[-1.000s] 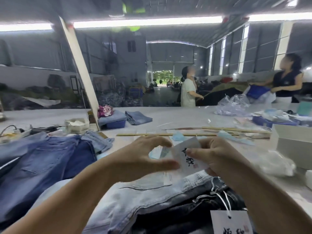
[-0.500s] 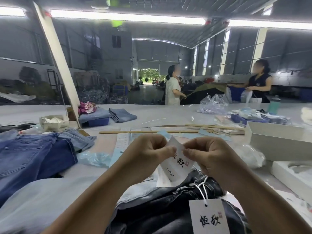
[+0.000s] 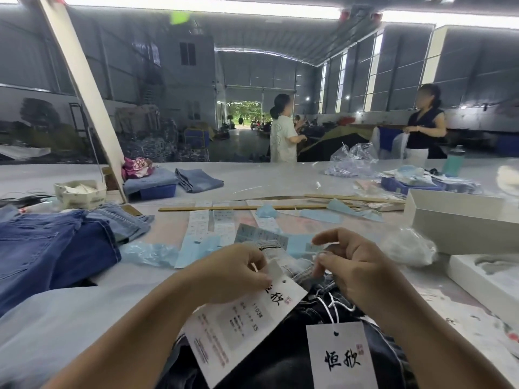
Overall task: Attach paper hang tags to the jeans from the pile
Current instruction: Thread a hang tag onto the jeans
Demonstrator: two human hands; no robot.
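Note:
My left hand [image 3: 236,273] pinches the top edge of a white paper hang tag [image 3: 241,327] with printed black characters and a punched hole. My right hand [image 3: 345,265] is just to the right of it, its fingers curled and pinching something thin that I cannot make out, above the waistband of dark jeans [image 3: 280,357] lying at the near edge. A second white tag [image 3: 339,357] hangs on a white string [image 3: 334,307] from those dark jeans. A pile of blue jeans [image 3: 50,245] lies to the left.
Label strips and blue plastic scraps [image 3: 213,228] lie on the table beyond my hands. White boxes [image 3: 460,220] stand at right, a crumpled clear bag [image 3: 407,245] beside them. A wooden stick [image 3: 224,208] lies across. Folded jeans on a blue bin [image 3: 157,186] are farther back. Two people stand far off.
The tag has dropped lower and tilted, held now only by my left hand. My right hand has let go of it and moved up and right. The view tilted down.

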